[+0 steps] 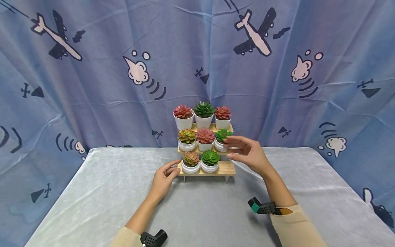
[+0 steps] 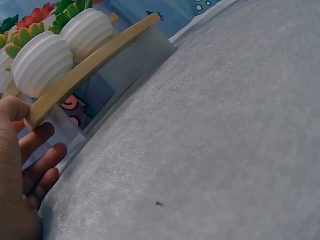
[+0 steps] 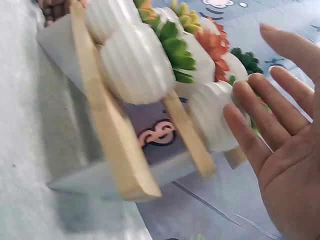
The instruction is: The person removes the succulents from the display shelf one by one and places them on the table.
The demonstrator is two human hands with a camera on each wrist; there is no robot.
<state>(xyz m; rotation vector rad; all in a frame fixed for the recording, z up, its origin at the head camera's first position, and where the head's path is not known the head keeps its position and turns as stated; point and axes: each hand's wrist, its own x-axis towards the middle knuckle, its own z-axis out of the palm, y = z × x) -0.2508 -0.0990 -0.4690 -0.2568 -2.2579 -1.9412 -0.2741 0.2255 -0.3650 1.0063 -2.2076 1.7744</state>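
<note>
A three-tier wooden plant stand [image 1: 226,168] holds several potted succulents. My left hand [image 1: 162,179] is at the left end of its lowest board; in the left wrist view, thumb and fingers pinch the board's end [image 2: 42,111]. My right hand [image 1: 249,154] is beside the middle tier's right end, its fingers loosely extended. Right there sits a green succulent [image 1: 223,134] in a ribbed white pot [image 3: 214,117], and the fingertips lie against or very near it. On the lowest board stand an orange-tinged succulent [image 1: 190,159] and a green one [image 1: 210,157], both in round white pots.
Behind the stand hangs a blue curtain [image 1: 102,85] with printed planes. A pale grey cloth [image 1: 123,157] covers the table. The top tier bears a red succulent [image 1: 182,111], a dark green one [image 1: 204,109] and another red one [image 1: 223,112], close together.
</note>
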